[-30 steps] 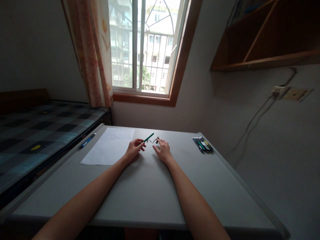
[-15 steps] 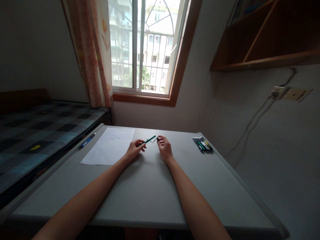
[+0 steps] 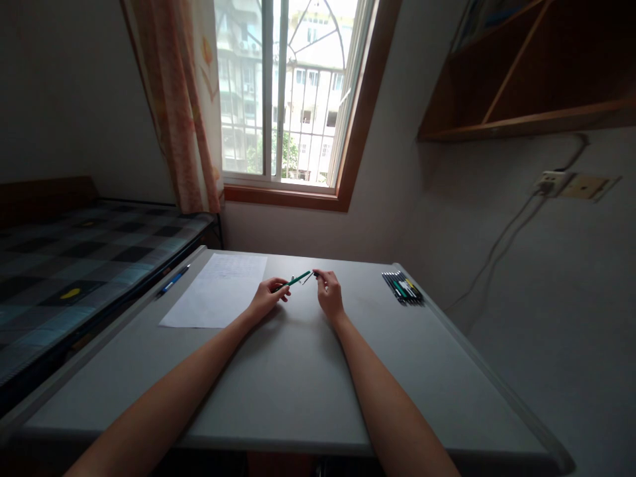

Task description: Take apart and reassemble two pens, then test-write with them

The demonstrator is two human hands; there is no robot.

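1. Work in hand, judging by how things lie, looks like fine handling of pen parts: a green pen (image 3: 299, 278) and a small black piece (image 3: 317, 274) are held close together above the table (image 3: 278, 391), toward the middle of its far edge.
2. Left hand (image 3: 269, 297): thumb and forefinger pinch the green pen near its lower end, the other fingers loosely curled. The pen slants up toward the right hand.
3. Right hand (image 3: 329, 293): fingertips appear pinched on the small black piece; its exact shape is too small to tell.
4. Between the hands is a thin dark rod (image 3: 307, 279). Whether it lies on the table or joins the black piece, I cannot tell. Small pale bits (image 3: 293, 277) show just behind the green pen.
5. The next move, I judge, calls for a steady left pinch, a light right grip, and careful lining-up if the parts are to meet.
6. Around them, white paper (image 3: 209, 301) lies near the far left corner, a blue pen (image 3: 173, 281) along the left edge, and a row of pens (image 3: 401, 289) by the far right corner.
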